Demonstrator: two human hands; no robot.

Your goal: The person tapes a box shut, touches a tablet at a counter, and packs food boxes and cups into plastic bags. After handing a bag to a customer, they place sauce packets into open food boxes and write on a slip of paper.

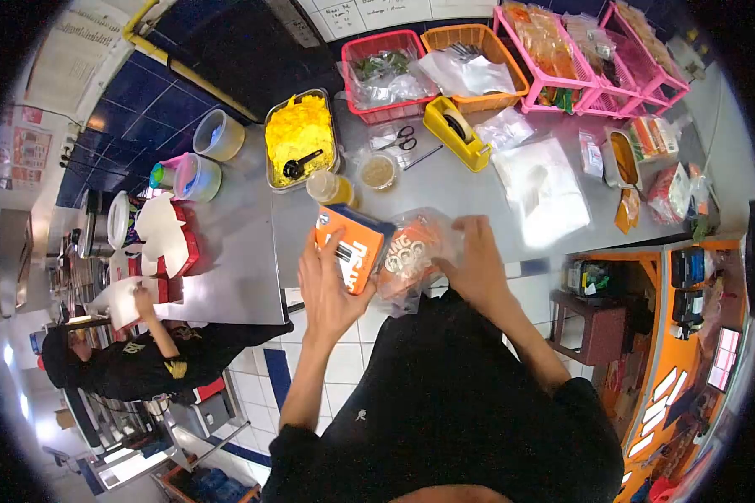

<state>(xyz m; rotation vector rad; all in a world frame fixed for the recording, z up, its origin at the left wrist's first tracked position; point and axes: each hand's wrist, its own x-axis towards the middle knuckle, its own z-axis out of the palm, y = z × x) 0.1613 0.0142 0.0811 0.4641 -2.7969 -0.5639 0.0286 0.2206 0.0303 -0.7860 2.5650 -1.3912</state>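
Observation:
My left hand [329,289] is closed round an orange printed box [356,237] with white lettering and a dark edge, held in front of me at the counter's edge. Beside it, touching the box, is a clear plastic bag [413,251] with orange and white print showing. My right hand [485,277] grips the bag's right side between thumb and fingers. What the bag contains is hard to make out. Just beyond the box stand a small bottle of yellow liquid [331,189] and a round clear-sided tub [378,171].
On the steel counter [310,218] are a tray of yellow food [298,130], scissors [404,138], a yellow tape dispenser [457,134] and white plastic sheets [544,189]. Red [386,105] and orange baskets [512,60] line the back. A co-worker [134,360] handles boxes at left.

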